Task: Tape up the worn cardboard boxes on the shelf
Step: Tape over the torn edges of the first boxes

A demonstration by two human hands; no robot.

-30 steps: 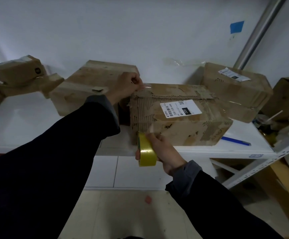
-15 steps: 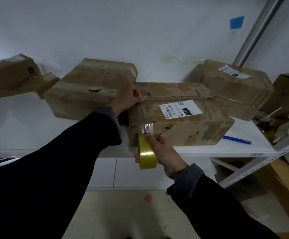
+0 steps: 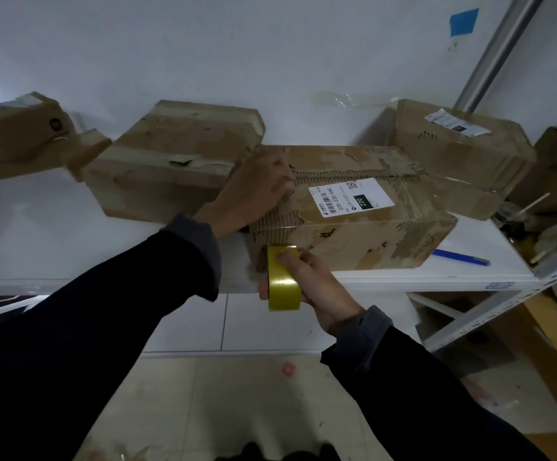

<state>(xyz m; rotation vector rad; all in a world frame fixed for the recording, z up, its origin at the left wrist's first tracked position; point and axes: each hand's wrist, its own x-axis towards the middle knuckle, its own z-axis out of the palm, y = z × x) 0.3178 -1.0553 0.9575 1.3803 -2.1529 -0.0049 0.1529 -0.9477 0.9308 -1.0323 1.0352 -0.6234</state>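
Observation:
A worn cardboard box (image 3: 363, 227) with a white shipping label lies at the middle of the white shelf (image 3: 37, 227), its top layer torn to the corrugation. My left hand (image 3: 257, 188) lies flat on the box's top left corner, fingers pressing down. My right hand (image 3: 307, 281) grips a yellow tape roll (image 3: 282, 281) against the box's front left face near the shelf's front edge. A clear strip of tape runs from the roll up over the box's left end.
A flat box (image 3: 177, 161) lies left of the worn one, a torn box (image 3: 27, 138) at far left, another labelled box (image 3: 460, 151) at back right. A blue pen (image 3: 460, 257) rests on the shelf at right. Clutter fills the right edge.
My left hand came down from the back top edge and now presses flat on the top left corner. The roll in my right hand stays at the front face.

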